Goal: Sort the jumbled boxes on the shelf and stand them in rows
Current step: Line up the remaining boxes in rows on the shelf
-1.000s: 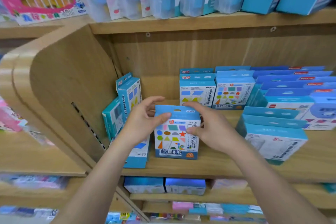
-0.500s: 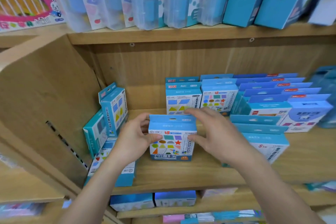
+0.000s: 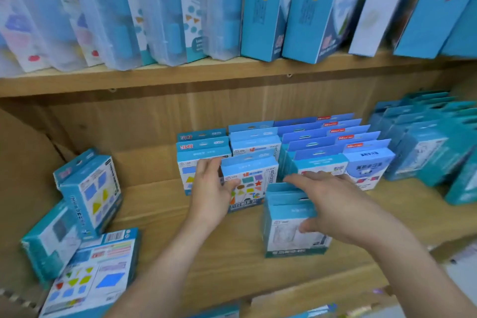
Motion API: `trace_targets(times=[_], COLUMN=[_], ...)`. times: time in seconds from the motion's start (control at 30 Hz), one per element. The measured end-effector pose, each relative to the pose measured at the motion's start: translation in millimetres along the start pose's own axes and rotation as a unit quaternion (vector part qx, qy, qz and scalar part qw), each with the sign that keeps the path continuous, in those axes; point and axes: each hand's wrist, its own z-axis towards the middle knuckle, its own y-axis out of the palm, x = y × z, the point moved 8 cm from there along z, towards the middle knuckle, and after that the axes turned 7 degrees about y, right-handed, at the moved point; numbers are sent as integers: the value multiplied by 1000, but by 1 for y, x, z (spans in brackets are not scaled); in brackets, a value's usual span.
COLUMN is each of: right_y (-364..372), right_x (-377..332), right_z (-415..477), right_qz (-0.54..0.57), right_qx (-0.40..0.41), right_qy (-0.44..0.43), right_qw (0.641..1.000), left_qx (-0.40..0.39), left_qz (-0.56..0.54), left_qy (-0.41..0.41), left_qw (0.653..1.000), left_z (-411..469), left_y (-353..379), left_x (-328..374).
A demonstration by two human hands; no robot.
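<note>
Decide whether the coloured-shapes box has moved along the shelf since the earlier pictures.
Yes. The coloured-shapes box, held by the left hand, has gone back from near the front of the shelf to the standing rows.

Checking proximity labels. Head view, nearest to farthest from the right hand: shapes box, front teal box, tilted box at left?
1. front teal box, held by the right hand, shelf front.
2. shapes box, just left, in the left hand.
3. tilted box, far left, leaning.
</note>
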Motion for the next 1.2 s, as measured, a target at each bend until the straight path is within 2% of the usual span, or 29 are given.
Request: trace_targets(times=[0.2,0.37,0.6,0.77,1.03,1.2], right_y=[-1,-1,4,1,-2,-1], right_x=[5,7,5,5,-1,-17], right_z=[2,2,4,5,6,12], right_qz=[17,29,1,-2,-10,-4], right_qx=[27,21,11,21,10,1], right_qy=[-27,-53,-75,-83,-83,-99], right_qw=[999,998,997,996,996,995], left_qx=[13,27,-5,-43,-47,-39], left_qz=[55,176,275,301,365,347], left_qy=[32,71,76,77,64,46], left_qw=[998,981,959,950,927,936], left_z=[14,21,32,40,41,32], left_y=[24,28,26,28,28,0], left_x=[12,19,23,27,28,34])
